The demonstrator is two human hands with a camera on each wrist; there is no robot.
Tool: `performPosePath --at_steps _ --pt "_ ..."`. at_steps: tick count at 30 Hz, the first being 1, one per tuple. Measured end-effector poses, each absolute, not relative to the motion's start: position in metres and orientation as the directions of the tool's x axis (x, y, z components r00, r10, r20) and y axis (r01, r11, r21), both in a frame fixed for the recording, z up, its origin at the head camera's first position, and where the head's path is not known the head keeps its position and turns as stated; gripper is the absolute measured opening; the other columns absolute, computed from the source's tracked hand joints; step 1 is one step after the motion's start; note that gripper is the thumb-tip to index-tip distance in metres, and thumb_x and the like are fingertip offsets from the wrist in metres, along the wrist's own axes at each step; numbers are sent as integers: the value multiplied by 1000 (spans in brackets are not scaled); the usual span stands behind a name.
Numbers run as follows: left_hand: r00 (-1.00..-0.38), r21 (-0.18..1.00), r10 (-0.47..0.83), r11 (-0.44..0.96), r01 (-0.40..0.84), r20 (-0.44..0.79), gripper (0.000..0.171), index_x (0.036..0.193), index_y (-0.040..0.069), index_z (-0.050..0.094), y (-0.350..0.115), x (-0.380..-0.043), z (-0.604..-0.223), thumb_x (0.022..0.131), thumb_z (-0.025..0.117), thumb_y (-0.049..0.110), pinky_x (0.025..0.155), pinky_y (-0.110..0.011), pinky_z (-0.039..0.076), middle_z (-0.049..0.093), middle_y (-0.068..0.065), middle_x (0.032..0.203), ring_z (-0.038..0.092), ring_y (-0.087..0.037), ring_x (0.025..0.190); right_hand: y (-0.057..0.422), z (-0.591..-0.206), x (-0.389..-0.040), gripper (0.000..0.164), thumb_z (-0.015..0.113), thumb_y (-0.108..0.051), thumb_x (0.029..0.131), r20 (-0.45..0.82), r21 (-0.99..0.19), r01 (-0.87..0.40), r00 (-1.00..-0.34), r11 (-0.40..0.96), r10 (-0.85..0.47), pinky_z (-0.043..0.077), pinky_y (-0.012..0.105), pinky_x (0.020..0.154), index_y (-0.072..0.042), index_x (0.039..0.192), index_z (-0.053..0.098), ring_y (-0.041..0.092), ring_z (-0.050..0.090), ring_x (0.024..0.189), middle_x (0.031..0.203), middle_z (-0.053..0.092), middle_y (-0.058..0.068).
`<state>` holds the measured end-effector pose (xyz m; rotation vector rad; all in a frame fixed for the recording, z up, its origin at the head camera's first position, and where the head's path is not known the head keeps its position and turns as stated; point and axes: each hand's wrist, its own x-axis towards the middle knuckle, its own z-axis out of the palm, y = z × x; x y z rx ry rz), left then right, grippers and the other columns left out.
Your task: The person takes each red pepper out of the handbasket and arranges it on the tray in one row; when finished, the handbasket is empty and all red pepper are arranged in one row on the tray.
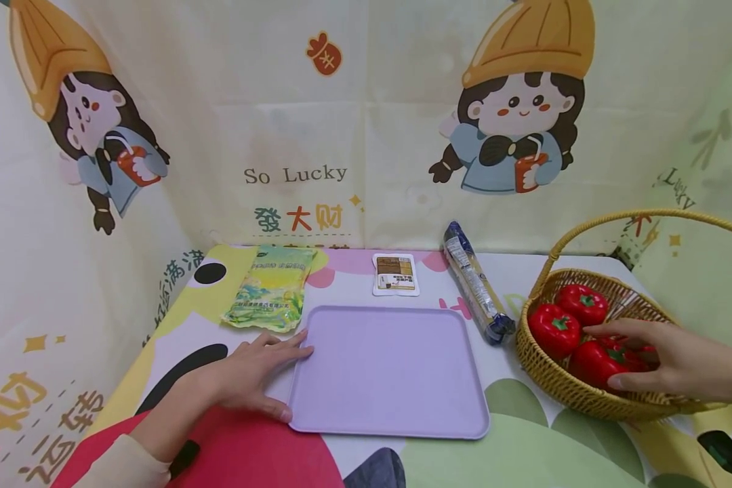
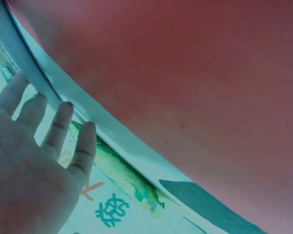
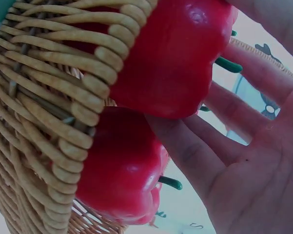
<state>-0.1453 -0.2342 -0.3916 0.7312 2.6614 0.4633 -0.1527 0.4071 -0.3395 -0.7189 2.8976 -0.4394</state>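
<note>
My right hand [image 1: 653, 356] reaches into a wicker basket [image 1: 543, 352] at the right, thumb and fingers spread around a red bell pepper [image 1: 594, 364]. In the right wrist view, its fingers lie fairly straight beside that pepper [image 3: 166, 58], one fingertip between it and a second pepper [image 3: 119, 165]. Two more red peppers, one at the left [image 1: 554, 331] and one behind [image 1: 582, 303], sit in the basket. With spread fingers, my left hand [image 1: 250, 373] touches the left edge of a lilac rectangular tray [image 1: 390, 373]. In the left wrist view the left fingers [image 2: 56, 129] are extended, holding nothing.
Behind the tray's left corner lies a green-yellow bag [image 1: 271, 288]. A small white-and-brown packet [image 1: 396, 274] is at the back middle. Between tray and basket lies a long packet with dark blue ends [image 1: 477, 281]. The basket's tall handle [image 1: 646, 213] arches over it. Printed cloth hangs behind.
</note>
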Motion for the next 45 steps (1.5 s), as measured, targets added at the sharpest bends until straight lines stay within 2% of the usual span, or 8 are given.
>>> performPosePath --at_steps 4,7,25,32,34,39,43,45 --pt "-805 403 548 805 435 -226 100 156 31 44 -234 -144 -390 72 80 71 104 -61 40 25 3 170 32 -29 143 406 -336 -153 68 87 -23 83 -137 -411 -360 -884 837 -448 55 21 70 1 135 51 -7 56 94 128 61 24" --pt "-803 404 553 802 441 -222 99 155 31 45 -234 -143 -391 72 80 71 102 -60 41 25 2 170 32 -29 142 407 -334 -154 61 86 -22 85 -157 -408 -352 -882 842 -445 55 21 69 2 131 55 -11 53 91 122 64 17" --pt "-804 390 546 810 437 -235 98 155 31 46 -232 -146 -390 72 82 68 99 -56 37 24 0 171 39 -26 137 404 -332 -148 47 83 -29 88 -33 -351 -343 -926 871 -377 50 23 69 -21 128 61 -15 43 101 130 59 9" --pt "-804 391 547 809 438 -232 98 155 31 45 -234 -143 -391 72 82 68 99 -55 35 23 1 171 40 -26 134 402 -324 -149 50 82 -28 88 -4 -358 -341 -931 869 -366 51 27 68 -25 132 59 22 48 116 139 54 17" --pt "-800 389 554 806 446 -231 98 155 30 45 -234 -144 -391 72 82 68 100 -56 35 23 1 171 41 -26 133 403 -323 -149 51 84 -26 86 36 -376 -349 -931 858 -363 53 26 67 -25 131 60 18 46 119 137 55 11" --pt "-790 394 571 794 463 -222 97 154 30 46 -232 -146 -392 72 81 70 104 -66 34 26 -2 170 38 -34 141 402 -325 -145 55 88 -24 82 122 -406 -367 -930 837 -348 53 22 63 -29 130 62 -14 35 113 128 52 -18" --pt "-792 385 576 790 476 -202 98 152 30 50 -231 -150 -394 69 82 71 105 -72 32 30 -4 166 31 -39 148 395 -323 -144 60 89 -24 80 155 -377 -396 -918 837 -364 52 21 66 -31 132 61 -12 35 113 127 50 -26" --pt "-795 386 572 793 472 -203 98 150 31 51 -230 -151 -393 67 84 70 104 -71 33 30 -5 164 31 -38 148 388 -320 -143 60 90 -24 80 149 -369 -400 -916 839 -372 51 20 66 -29 133 61 3 40 123 133 52 -15"
